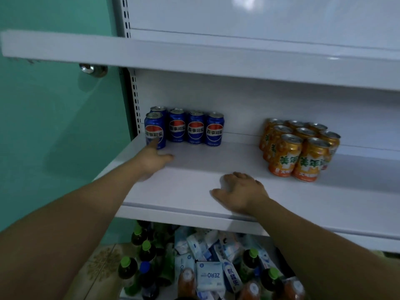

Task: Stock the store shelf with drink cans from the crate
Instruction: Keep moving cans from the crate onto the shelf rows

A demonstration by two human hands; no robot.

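The left hand (151,160) has its fingers spread loose and holds nothing, one fingertip touching the front blue can (155,130) at the shelf's (194,185) left end. The right hand (240,192) lies flat, empty, mid-shelf. Orange cans (299,148) stand right.

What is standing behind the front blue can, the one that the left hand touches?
Behind the front blue can near the left hand, one more blue can shows only its top. Its label and anything farther back are covered.
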